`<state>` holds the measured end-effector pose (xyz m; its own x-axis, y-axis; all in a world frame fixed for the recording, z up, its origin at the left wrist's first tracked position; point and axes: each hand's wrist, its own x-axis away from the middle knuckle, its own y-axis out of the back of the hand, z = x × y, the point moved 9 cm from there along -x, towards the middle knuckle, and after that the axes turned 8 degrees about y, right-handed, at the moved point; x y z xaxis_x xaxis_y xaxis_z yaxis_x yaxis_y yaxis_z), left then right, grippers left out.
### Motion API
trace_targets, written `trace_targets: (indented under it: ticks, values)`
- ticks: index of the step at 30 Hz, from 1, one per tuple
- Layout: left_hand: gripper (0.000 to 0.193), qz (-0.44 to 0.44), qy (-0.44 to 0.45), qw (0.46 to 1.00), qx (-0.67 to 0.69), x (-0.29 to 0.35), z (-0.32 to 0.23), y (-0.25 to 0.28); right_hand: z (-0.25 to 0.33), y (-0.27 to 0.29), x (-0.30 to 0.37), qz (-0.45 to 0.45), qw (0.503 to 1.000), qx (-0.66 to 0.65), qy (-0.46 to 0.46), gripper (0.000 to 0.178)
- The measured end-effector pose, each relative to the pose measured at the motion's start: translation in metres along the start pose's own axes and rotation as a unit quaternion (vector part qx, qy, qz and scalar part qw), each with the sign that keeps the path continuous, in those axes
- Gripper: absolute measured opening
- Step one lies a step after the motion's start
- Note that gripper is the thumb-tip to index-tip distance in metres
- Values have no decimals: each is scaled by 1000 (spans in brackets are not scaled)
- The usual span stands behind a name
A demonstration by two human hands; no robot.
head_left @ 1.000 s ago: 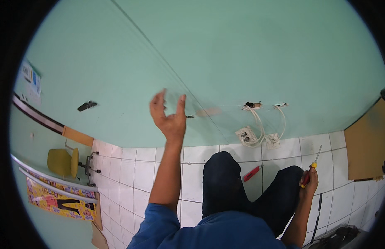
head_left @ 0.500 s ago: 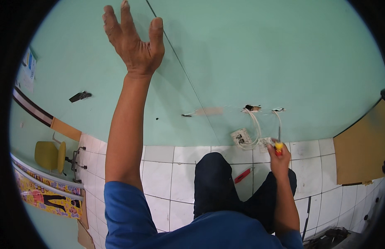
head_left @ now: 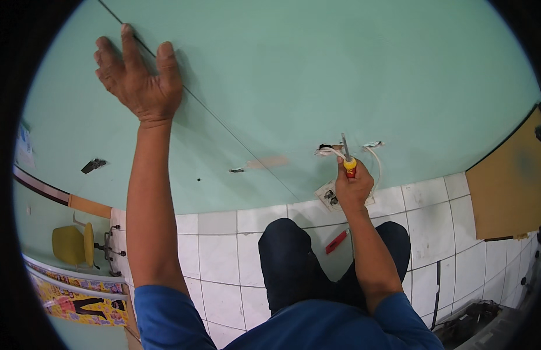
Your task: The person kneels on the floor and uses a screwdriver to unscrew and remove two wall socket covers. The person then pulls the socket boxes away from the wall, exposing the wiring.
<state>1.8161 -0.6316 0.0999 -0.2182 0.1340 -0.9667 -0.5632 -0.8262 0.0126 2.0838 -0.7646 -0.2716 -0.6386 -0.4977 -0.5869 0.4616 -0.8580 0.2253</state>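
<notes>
My left hand [head_left: 141, 84] lies on the green wall [head_left: 253, 70] at the upper left, fingers spread, over a thin dark line that slants down the wall. A screwdriver [head_left: 350, 168] with a yellow and red handle is gripped in my right hand [head_left: 354, 188], its shaft pointing up. The tip is beside a ragged wall hole [head_left: 330, 149], though I cannot tell if it touches. White cables [head_left: 379, 169] come out of this hole and a smaller one to its right. Below, a white socket plate [head_left: 327, 196] is partly hidden by my right hand.
On the white tiled floor [head_left: 218, 251], a red utility knife [head_left: 337, 241] lies between my knees. A brown board [head_left: 509, 181] leans at the right, above a dark open case [head_left: 471, 321]. A yellow-green chair [head_left: 69, 245] and a colourful poster [head_left: 78, 300] are at the left.
My right hand has raised the screwdriver from near the floor to the wall hole. My left hand stays spread while it shifts left and slightly down in the picture; the view has moved too.
</notes>
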Motion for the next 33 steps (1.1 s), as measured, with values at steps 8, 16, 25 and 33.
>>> trace_targets:
  ticks: [8,16,25,33]
  values:
    - [67,-5,-28,1000,-11,2,0,-1,-9,-15,2,-49,959,-208,-188,21]
    - [64,7,-40,999,-3,-2,-15,1,-14,23,18,-73,964,-166,-196,22]
    - [57,31,-49,998,-29,-1,-21,-1,-36,16,33,-95,953,-194,-210,20]
    - [60,56,-14,997,-49,1,-20,-7,-36,12,60,-19,977,-181,-112,22]
